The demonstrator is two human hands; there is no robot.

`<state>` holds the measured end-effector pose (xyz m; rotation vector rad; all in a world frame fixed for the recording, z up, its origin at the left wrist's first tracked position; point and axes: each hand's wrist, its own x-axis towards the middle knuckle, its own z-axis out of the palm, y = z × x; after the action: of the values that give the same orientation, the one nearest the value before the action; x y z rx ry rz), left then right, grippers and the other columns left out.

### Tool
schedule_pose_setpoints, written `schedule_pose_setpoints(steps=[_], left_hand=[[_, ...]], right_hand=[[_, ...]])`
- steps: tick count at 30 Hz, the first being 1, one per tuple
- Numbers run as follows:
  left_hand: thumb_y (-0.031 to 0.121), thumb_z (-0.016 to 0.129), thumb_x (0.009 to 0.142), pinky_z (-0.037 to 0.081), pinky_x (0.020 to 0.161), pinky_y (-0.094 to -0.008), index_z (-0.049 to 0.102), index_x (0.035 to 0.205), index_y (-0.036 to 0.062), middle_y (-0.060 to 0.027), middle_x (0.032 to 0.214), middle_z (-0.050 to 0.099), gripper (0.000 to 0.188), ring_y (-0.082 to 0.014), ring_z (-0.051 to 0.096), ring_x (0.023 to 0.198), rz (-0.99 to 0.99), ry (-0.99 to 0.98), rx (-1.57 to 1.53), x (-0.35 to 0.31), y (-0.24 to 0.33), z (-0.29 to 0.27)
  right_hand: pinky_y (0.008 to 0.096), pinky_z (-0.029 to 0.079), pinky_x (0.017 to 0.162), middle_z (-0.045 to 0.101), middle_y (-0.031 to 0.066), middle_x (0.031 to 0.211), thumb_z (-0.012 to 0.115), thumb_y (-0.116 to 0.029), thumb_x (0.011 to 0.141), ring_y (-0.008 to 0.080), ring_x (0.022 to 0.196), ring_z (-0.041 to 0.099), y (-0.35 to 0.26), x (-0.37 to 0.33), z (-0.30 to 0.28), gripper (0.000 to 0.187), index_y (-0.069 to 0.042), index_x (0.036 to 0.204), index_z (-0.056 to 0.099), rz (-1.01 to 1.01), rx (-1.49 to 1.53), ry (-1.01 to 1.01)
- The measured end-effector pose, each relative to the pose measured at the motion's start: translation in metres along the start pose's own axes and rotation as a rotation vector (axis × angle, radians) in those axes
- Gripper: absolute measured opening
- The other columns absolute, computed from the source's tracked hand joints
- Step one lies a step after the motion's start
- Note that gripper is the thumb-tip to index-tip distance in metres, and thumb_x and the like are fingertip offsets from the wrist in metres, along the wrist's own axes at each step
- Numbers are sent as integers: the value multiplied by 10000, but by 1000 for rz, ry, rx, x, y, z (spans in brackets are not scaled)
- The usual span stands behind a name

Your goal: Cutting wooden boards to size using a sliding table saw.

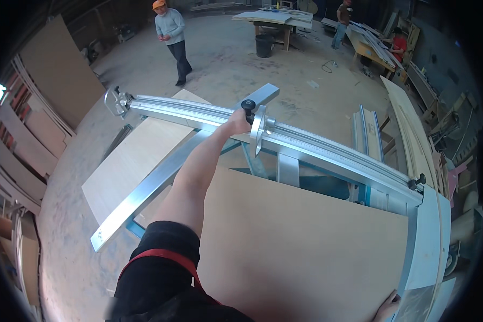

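My left arm stretches forward over a large tan wooden board (pixel 300 241). At the middle of a long aluminium fence (pixel 333 147), my left hand (pixel 236 124) is closed on a sliding fence stop (pixel 258 127) with a black knob; its fingertips are partly hidden. The board lies flat on the sliding table of a panel saw, its far edge apart from the fence. Down at the lower right, my right hand (pixel 386 308) grips the board's right edge, mostly cut off by the picture's border. A second stop (pixel 118 102) sits at the fence's left end.
A pale sheet (pixel 139 155) lies beyond the silver support arm (pixel 145 196) on the left. Panels (pixel 59 59) lean along the left wall. One person (pixel 170 37) in an orange cap stands ahead; two others are around a far-right workbench (pixel 370 48). A black bucket (pixel 264 46) stands farther back.
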<state>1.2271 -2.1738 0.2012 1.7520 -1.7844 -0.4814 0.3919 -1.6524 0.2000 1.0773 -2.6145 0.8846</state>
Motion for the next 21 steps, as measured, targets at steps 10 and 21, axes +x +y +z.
schedule_pose_setpoints(steps=[10, 21], left_hand=[[235, 749, 829, 542, 889, -473, 651, 1141, -33, -234, 1096, 705, 422, -361, 675, 1057, 177, -76, 90, -1, 29, 50], [125, 762, 834, 526, 670, -298, 641, 1111, 53, 6, 962, 639, 310, -101, 609, 823, -21, -448, -355, -52, -4, 65]], right_hand=[[482, 509, 868, 685, 280, 1071, 509, -260, 1050, 387, 970, 654, 37, 51, 7, 399, 103, 1104, 665, -165, -65, -100], [492, 499, 961, 679, 250, 1135, 555, -406, 1004, 437, 1093, 633, -64, 206, 100, 469, 18, 1156, 686, -179, -79, -195]])
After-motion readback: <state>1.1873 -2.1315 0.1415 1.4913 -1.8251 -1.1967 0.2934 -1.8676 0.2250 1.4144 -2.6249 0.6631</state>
